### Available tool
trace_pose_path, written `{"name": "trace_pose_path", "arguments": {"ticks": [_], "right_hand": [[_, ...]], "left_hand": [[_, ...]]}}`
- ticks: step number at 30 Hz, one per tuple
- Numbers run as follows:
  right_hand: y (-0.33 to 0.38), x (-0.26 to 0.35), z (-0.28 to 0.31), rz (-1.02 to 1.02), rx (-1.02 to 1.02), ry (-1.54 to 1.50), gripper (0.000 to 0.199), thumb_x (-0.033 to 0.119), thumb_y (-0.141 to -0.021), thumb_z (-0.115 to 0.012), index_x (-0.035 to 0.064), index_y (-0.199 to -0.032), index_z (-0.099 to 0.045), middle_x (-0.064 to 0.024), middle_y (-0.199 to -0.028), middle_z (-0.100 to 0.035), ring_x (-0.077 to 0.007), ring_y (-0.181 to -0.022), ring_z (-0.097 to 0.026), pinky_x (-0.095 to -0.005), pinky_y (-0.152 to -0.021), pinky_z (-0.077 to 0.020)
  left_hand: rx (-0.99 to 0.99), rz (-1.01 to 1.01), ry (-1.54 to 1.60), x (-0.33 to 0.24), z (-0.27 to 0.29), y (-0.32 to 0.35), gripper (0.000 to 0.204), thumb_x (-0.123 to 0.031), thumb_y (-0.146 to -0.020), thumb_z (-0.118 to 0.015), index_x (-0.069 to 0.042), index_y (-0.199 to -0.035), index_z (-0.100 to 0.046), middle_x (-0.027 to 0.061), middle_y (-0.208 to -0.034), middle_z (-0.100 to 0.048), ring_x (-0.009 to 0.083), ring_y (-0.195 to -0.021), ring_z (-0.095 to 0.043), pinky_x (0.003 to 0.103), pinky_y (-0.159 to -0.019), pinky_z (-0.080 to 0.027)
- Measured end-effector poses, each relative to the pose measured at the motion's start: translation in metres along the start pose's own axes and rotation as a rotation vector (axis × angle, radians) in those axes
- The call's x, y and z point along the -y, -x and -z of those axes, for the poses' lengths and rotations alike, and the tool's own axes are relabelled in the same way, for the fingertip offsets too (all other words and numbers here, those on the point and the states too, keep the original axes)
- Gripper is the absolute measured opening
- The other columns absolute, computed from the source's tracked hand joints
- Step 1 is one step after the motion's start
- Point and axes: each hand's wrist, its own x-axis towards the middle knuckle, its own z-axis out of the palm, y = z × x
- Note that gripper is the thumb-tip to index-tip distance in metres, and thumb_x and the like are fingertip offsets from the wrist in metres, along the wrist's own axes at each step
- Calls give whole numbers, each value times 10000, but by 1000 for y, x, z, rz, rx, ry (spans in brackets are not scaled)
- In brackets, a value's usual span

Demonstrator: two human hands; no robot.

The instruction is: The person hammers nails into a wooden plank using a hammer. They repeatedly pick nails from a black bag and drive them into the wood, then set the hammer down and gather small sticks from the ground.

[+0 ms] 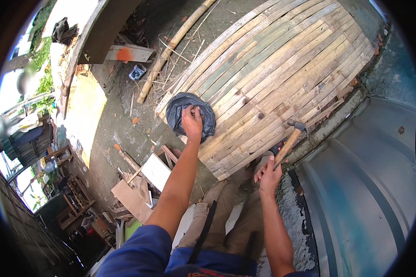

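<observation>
My left hand [192, 123] reaches into a black plastic bag [174, 114] with its fingers curled inward. What it pinches there, if anything, is too small to make out. The bag sits open on the near left corner of a wide panel of bamboo slats [268, 78], laid side by side. In my right hand [269, 178] is a hammer [289, 144], gripped low on its wooden handle. The metal head points away from me, over the panel's right edge.
Corrugated metal sheet [356, 184] rises along the right. A bamboo pole [168, 53] and a small blue-and-white container [137, 72] lie on the ground beyond the panel's left side. Scrap boards [131, 201] are piled at the lower left, near my legs.
</observation>
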Motion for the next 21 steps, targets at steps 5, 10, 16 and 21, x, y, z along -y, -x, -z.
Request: {"name": "trace_pose_path", "arguments": {"ticks": [5, 10, 16, 21], "right_hand": [[-2, 8, 11, 82, -12, -47, 292, 305, -1088, -539, 83, -951, -406, 1, -629, -409, -91, -400, -422, -297, -341, -384], [-9, 10, 17, 80, -43, -74, 325, 345, -1082, -555, 80, -949, -423, -3, -634, -430, -90, -401, -424, -297, -337, -377], [-3, 5, 22, 84, -36, -118, 352, 361, -1078, -561, 73, -929, -425, -2, -631, -430, -93, -404, -429, -302, -335, -377], [-5, -8, 35, 100, -61, -141, 337, 354, -1081, -553, 73, -948, -423, -5, -630, -435, -95, -406, -435, -305, -338, -379]], "left_hand": [[-108, 94, 56, 13, -14, -13, 234, -88, -845, -749, 84, -996, -702, 200, -864, -687, 349, -778, -654, 426, -762, -505], [-14, 176, 1, 15, -21, -22, 158, -62, -863, -661, 58, -959, -698, 216, -831, -708, 343, -786, -680, 424, -778, -526], [-37, 112, 100, 31, -18, -14, 147, -95, -946, -638, 43, -989, -662, 205, -1006, -656, 357, -890, -628, 425, -830, -504], [-33, -3, 19, 16, 4, 4, 199, -157, -1009, -631, 39, -1038, -645, 192, -1010, -630, 346, -896, -604, 428, -825, -482]]}}
